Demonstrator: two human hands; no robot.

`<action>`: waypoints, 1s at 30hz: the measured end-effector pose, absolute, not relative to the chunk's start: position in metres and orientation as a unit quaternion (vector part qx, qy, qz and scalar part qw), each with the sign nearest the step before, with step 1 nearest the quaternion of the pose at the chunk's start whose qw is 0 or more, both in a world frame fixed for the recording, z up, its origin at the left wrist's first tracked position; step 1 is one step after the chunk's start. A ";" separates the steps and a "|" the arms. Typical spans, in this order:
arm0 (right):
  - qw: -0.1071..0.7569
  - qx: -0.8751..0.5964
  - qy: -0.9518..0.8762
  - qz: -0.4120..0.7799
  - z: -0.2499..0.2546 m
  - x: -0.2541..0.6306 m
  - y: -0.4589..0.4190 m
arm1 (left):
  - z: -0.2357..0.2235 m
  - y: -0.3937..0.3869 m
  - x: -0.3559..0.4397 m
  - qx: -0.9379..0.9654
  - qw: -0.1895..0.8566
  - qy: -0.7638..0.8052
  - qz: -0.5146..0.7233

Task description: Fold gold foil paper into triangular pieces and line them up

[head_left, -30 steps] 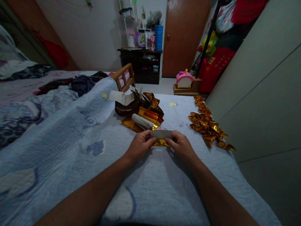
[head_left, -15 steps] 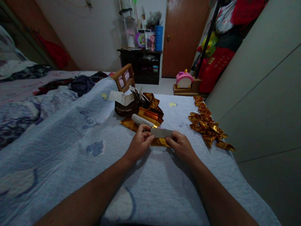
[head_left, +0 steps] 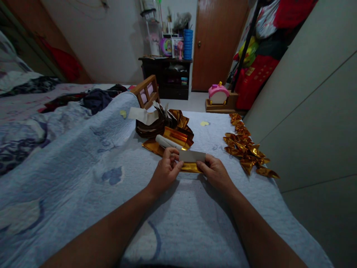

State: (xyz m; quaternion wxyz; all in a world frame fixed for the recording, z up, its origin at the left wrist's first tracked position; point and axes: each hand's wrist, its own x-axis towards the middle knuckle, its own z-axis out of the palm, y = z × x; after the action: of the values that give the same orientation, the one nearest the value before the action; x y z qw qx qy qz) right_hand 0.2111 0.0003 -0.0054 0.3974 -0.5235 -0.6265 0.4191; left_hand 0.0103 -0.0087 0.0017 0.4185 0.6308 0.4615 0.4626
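Observation:
Between my two hands a sheet of gold foil paper is stretched level above the bed, its pale grey back above and a folded shiny gold strip along the near edge. My left hand pinches its left end, thumb on the gold strip. At the right end, my right hand grips it with the thumb on top. Just beyond lies a stack of gold foil sheets, loosely curled, with a pale rolled sheet on it. Folded gold foil pieces lie in a heap to the right.
A light blue quilt covers the bed. Rumpled clothes lie at the left, near a wooden bed rail. Beyond the bed stand a dark cabinet and a pink toy. A pale panel borders the right side.
The gold strip at the near edge of the sheet looks narrower, and more of the grey back shows. Both hands keep their hold, nearly in place.

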 end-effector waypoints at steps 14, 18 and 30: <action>0.396 -0.512 -0.628 0.432 -0.004 0.211 0.000 | 0.006 -0.009 0.008 0.682 0.367 0.478 0.414; 0.397 -0.514 -0.635 0.419 -0.003 0.211 0.000 | 0.005 -0.008 0.007 0.681 0.374 0.487 0.399; 0.396 -0.510 -0.633 0.428 0.000 0.211 -0.001 | 0.002 -0.005 0.007 0.661 0.399 0.486 0.411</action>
State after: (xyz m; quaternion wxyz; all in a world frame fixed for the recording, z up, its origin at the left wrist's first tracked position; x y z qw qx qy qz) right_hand 0.2108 -0.0007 0.0003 0.3965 -0.5095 -0.6328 0.4275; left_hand 0.0070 -0.0048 0.0016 0.3986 0.6606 0.4858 0.4108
